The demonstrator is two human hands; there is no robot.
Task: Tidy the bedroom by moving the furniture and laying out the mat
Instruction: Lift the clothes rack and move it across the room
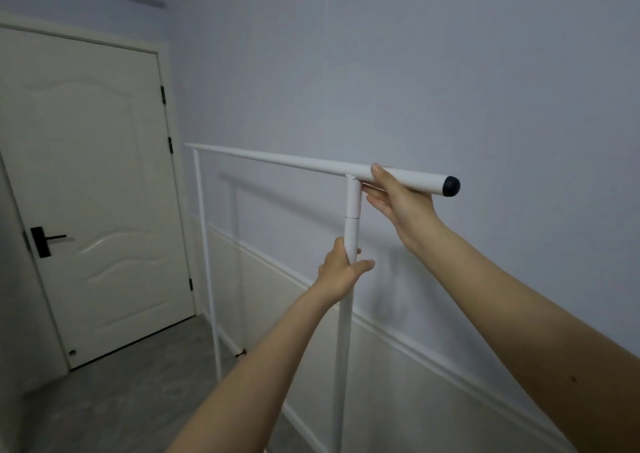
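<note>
left hand (341, 269) was wrapped round the near upright of a white tubular metal clothes rack (277, 158); right hand (394, 196) gripped its top rail. rack stood beside the wall. step judged: furniture moving; next, lift and carry level.

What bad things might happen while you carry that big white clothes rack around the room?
The rack's top bar runs toward the door, so its far end might bump the door or the wall. The upright post has a joint just above where the left hand grips; twisting could loosen it. The right hand holds near one end only, so the far side may tip.
</note>
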